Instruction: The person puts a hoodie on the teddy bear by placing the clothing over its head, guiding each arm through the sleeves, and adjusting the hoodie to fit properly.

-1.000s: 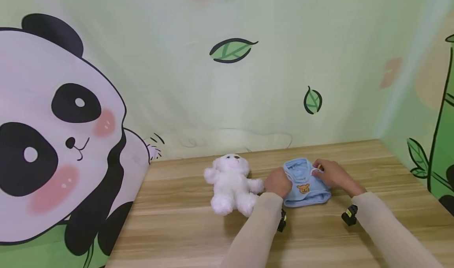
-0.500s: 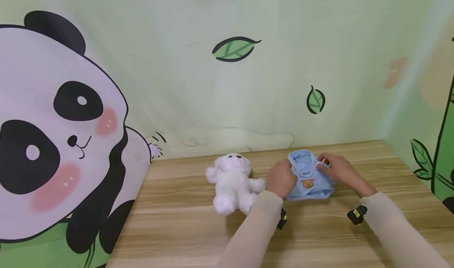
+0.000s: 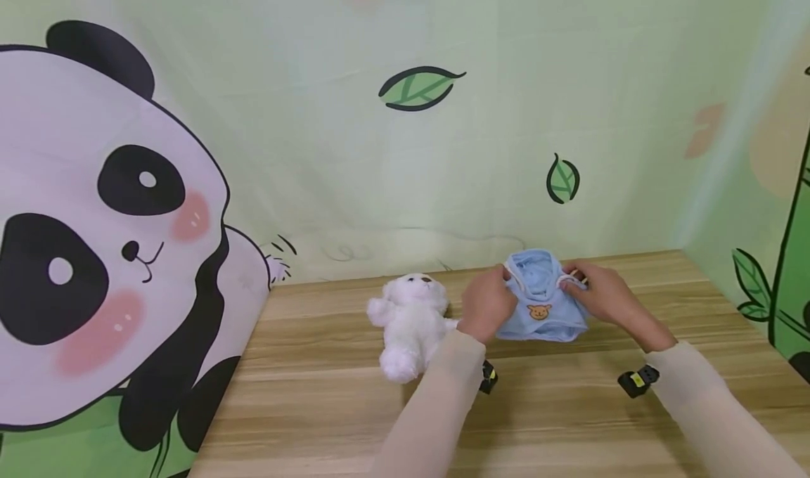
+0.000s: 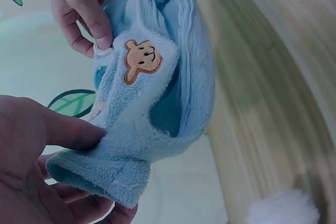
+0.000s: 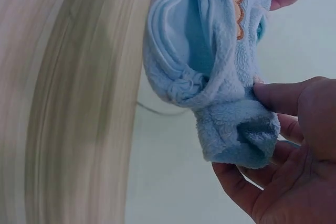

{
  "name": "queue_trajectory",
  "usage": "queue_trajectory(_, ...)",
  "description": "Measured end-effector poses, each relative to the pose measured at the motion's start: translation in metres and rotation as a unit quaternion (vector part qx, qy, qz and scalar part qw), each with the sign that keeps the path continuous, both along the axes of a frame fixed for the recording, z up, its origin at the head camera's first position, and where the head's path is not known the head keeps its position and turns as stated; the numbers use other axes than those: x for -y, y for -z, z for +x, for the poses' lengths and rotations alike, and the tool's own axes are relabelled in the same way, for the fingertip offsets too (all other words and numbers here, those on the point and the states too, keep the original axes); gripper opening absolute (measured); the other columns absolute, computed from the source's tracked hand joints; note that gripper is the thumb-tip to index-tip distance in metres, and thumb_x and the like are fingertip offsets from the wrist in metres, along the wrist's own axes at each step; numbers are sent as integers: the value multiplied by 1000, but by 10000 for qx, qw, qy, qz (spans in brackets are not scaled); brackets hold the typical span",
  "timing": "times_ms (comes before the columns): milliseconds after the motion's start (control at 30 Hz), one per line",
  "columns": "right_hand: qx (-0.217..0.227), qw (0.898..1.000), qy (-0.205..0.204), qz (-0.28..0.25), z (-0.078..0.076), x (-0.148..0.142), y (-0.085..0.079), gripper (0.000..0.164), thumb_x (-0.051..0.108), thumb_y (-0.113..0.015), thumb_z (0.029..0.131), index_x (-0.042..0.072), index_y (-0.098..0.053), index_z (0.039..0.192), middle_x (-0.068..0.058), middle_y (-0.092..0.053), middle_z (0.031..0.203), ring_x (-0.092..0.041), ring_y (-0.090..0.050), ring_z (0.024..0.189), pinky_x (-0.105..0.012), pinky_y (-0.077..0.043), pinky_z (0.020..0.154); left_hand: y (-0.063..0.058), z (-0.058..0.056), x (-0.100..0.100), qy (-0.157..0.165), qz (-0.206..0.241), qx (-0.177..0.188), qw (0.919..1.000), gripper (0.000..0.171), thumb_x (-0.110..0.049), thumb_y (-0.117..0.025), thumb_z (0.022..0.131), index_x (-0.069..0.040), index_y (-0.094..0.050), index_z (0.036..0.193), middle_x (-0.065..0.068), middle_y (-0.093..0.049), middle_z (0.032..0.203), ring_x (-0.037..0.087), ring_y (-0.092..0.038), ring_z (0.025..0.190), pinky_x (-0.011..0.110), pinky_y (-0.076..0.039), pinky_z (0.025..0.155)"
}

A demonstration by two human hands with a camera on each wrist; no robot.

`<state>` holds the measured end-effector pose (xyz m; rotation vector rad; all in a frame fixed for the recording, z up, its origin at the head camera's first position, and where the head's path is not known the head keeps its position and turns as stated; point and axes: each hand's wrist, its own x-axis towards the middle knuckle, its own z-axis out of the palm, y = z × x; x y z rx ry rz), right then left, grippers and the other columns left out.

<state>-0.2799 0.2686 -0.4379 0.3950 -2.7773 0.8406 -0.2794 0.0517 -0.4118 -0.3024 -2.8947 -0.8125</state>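
Note:
A small light-blue plush doll shirt [image 3: 541,316] with a brown animal-face patch hangs between both hands, its neck opening facing up. My left hand [image 3: 490,302] pinches it near one sleeve, thumb on the front and fingers behind. On the other side my right hand [image 3: 604,292] pinches the opposite shoulder beside the white-trimmed neckline. The left wrist view shows the shirt's open bottom hem [image 4: 191,77] gaping. In the right wrist view a short sleeve [image 5: 239,135] lies over the right fingers. A white teddy bear [image 3: 411,323] lies on its back left of the left hand, partly hidden by the forearm.
The wood-grain table [image 3: 316,393] meets a pale green printed backdrop [image 3: 304,147] at the back, with a large panda drawing [image 3: 145,253] on the left. Black wrist cameras [image 3: 638,381] sit under the sleeves.
Both hands have raised the shirt from the table, first shifting slightly right, then back left. Its front now stands more upright. The teddy bear stays in place, more covered by the left arm.

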Motion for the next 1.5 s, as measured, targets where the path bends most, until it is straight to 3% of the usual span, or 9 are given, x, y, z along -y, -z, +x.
queue_trajectory(100,-37,10000,31,-40,1,4,-4,32,15,-61,96,-4,-58,122,-24,-67,106,-36,-64,91,-49,-52,76,-6,1,6,117,24,24,9999,31,-6,-62,80,-16,-67,110,0,-72,98,14,-61,76,28,-44,58)
queue_trajectory(333,-149,9993,174,-285,4,17,-17,35,21,-58,99,-3,-56,123,-27,-66,111,-40,-64,94,-52,-51,77,-27,5,19,309,-105,-317,9990,25,-8,-60,88,-15,-66,111,4,-71,101,13,-54,65,26,-39,48)
queue_trajectory(467,-225,9988,240,-368,5,23,-24,35,24,-58,99,-1,-57,123,-24,-67,106,-35,-65,90,-42,-50,72,-40,9,29,379,-68,-331,9987,23,-10,-58,92,-15,-66,112,6,-70,101,14,-52,62,25,-38,46)
queue_trajectory(733,-288,9976,204,-596,5,34,-34,34,25,-59,99,1,-58,123,-19,-68,102,-31,-65,87,-31,-47,68,-58,11,48,503,-56,-391,9980,23,-12,-57,94,-14,-66,115,6,-70,102,18,-62,77,26,-41,52)
queue_trajectory(967,-272,9964,-39,-796,0,46,-34,35,25,-58,100,1,-58,124,-18,-68,103,-30,-65,89,-31,-49,70,-65,5,69,704,-140,-346,9968,22,-16,-57,97,-14,-65,117,3,-69,97,16,-60,74,28,-45,59)
queue_trajectory(1500,37,9893,-391,-1402,-17,82,-33,32,23,-60,99,3,-58,123,-15,-66,101,-25,-63,85,-26,-50,65,-65,-11,121,954,99,-289,9950,22,-13,-61,95,-10,-66,116,12,-70,112,25,-66,99,39,-54,79)
